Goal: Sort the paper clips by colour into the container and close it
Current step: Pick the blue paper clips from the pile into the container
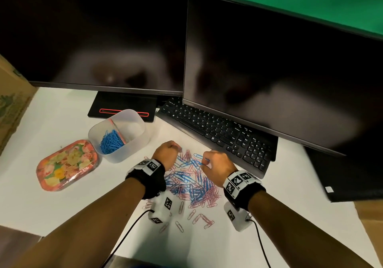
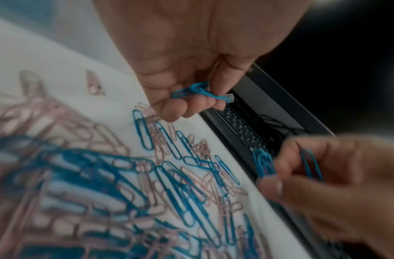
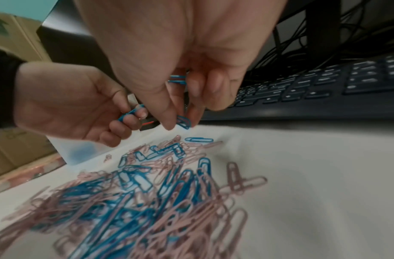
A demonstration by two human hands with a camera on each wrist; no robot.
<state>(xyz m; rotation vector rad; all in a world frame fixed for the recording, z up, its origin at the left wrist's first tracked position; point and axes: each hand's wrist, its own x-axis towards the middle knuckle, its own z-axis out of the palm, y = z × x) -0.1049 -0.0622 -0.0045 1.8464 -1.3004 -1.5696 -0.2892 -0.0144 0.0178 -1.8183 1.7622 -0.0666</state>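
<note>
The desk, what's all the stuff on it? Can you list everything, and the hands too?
Pile: many clips, blue and pink mixed, on the white desk in front of the hands.
Container: one, clear plastic, left of the pile; blue clips fill its left compartment.
Lid: one, floral pink, flat on the desk left of the container.
Keyboard: one, black, behind the pile.
Monitors: two, black, dark, at the back.
Box: one, cardboard, far left.
Left hand: pinches blue clips above the pile.
Right hand: pinches blue clips above the pile.
Both wrists wear black bands with cameras.
</note>
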